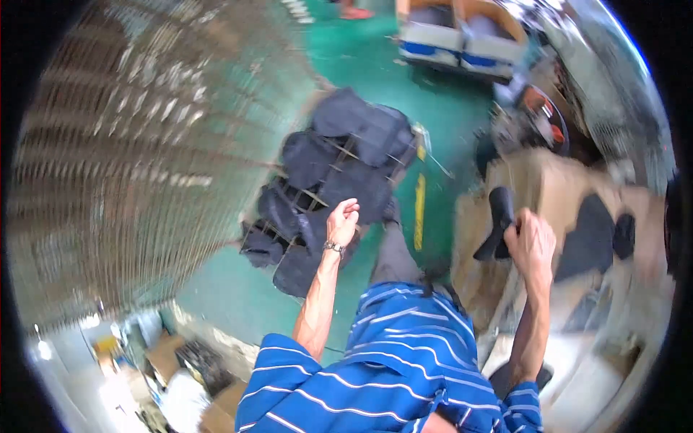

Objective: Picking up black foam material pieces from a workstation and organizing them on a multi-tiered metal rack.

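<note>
My right hand [533, 244] grips a black curved piece [498, 220] over a tan cardboard-covered work surface [556, 187]. More black pieces [592, 238] lie on that surface to the right. My left hand [342, 221], with a bracelet at the wrist, hangs with fingers loosely curled above a wire rack [328, 184] loaded with several dark blue-black moulded pieces on the green floor. Whether that hand holds anything is unclear in the blur.
A large metal wire rack [137, 159] fills the left side. Cardboard boxes with blue and white [462, 36] stand at the far top. A yellow line [419, 209] marks the green floor. Boxes and clutter [180, 368] sit at lower left.
</note>
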Demonstrator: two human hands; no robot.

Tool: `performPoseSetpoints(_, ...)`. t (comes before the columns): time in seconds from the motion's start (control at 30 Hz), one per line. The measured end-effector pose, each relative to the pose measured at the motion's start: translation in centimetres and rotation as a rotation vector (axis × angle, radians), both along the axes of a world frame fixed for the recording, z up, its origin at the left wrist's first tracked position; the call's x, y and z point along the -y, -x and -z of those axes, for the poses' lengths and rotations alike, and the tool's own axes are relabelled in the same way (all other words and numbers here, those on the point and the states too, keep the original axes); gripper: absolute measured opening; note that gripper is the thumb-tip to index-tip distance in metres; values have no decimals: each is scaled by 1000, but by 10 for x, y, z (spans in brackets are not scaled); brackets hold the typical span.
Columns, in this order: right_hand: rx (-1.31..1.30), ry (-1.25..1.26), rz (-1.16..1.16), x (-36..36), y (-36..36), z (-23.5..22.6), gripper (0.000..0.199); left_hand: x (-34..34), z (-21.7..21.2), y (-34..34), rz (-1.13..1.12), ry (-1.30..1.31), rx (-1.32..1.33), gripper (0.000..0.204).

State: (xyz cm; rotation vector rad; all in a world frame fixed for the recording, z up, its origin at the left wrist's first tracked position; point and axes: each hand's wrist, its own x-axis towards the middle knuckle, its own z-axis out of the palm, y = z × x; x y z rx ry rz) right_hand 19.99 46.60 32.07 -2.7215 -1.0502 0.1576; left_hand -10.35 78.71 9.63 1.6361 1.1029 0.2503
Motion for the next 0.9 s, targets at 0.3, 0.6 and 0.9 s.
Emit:
performPoseSetpoints(0.3, -243, 143, -86, -189, 11, 40, 25, -211, -108, 47, -317, -1042, -106, 47)
performPoseSetpoints(0.6, -191, 227, -152, -288, 2, 44, 31, -303, -119, 47, -261, -1139, -415, 59)
performPoseSetpoints(0.9, -145, 348, -95, -307, -26, 59, 37, -214, -93, 29, -263, -877, -428, 53)
